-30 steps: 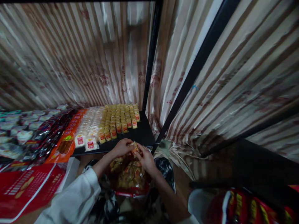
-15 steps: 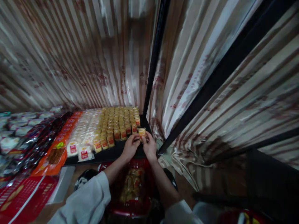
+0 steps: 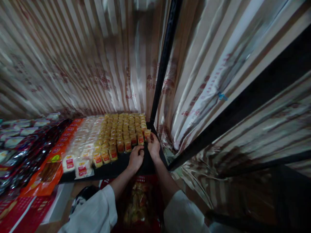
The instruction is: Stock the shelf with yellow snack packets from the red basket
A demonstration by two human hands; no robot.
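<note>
My right hand (image 3: 154, 149) pinches a small yellow wrapped snack pack (image 3: 147, 133) with a red and orange label. That pack is at the front end of the rightmost row of similar yellow packs (image 3: 113, 136), on a dark shelf (image 3: 121, 163). Just left of it, my left hand (image 3: 136, 158) is by the shelf's front part, fingers loosely bent and nothing visible in them. Below my forearms, a red container (image 3: 155, 197) has more yellow packs (image 3: 138, 200) in it, dim and partly blurred.
White snack packs (image 3: 84, 168), an orange bag (image 3: 48, 173), dark shiny packages (image 3: 29, 161) and a red package (image 3: 36, 210) lie to the left. A black post (image 3: 161, 74) and a thick slanted bar (image 3: 218, 123) stand before striped plastic sheeting (image 3: 109, 64).
My right hand has moved the yellow pack slightly up to the row's front end. My left hand has come off the pack and moved down and left. The view has shifted a little.
</note>
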